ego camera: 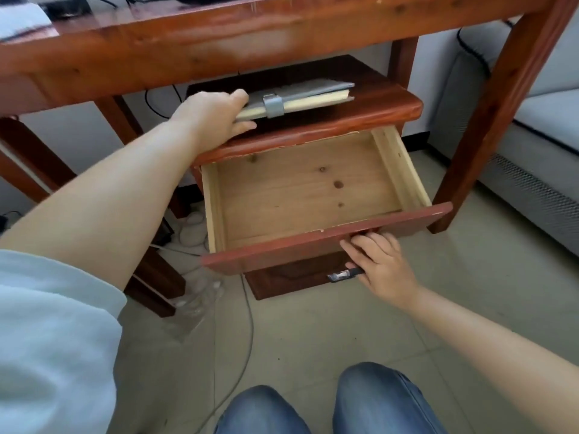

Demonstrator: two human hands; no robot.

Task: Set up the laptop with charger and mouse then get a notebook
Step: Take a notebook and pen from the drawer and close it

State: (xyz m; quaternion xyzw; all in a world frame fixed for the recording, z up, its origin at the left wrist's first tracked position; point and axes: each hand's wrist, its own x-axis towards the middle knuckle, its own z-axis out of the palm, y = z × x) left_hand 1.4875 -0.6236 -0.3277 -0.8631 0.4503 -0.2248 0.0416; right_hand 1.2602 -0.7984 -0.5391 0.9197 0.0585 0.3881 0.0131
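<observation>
Knees (329, 405) in jeans sat at six o'clock, closest to the lens, with my pale sleeve (53, 333) filling eight o'clock.

From the head view, my left hand (213, 117) reached to eleven o'clock and was closed on the near end of the notebook (297, 95), thumb under and fingers over its grey cover. It lay on top of the cabinet (360, 115), under the desk (219, 48), its grey clasp (273, 106) just beside my fingers. My right hand (380, 264), at four o'clock, curled loosely at the drawer (300, 189) front, fingers hooked at its lower edge; whether they gripped a handle there I could not tell. The drawer stood pulled well out and bare inside.

Risks, as I judged them: lifting the notebook steeply could knock it against the desk rail above, since the gap looked tight. Holding only one end, the book might sag or slip. Shoving the drawer shut while my left forearm hung over it could pinch me.

Cables (244, 324) trailed across the pale tiled floor (470, 292), and a grey sofa (532, 158) stood at two o'clock.
</observation>
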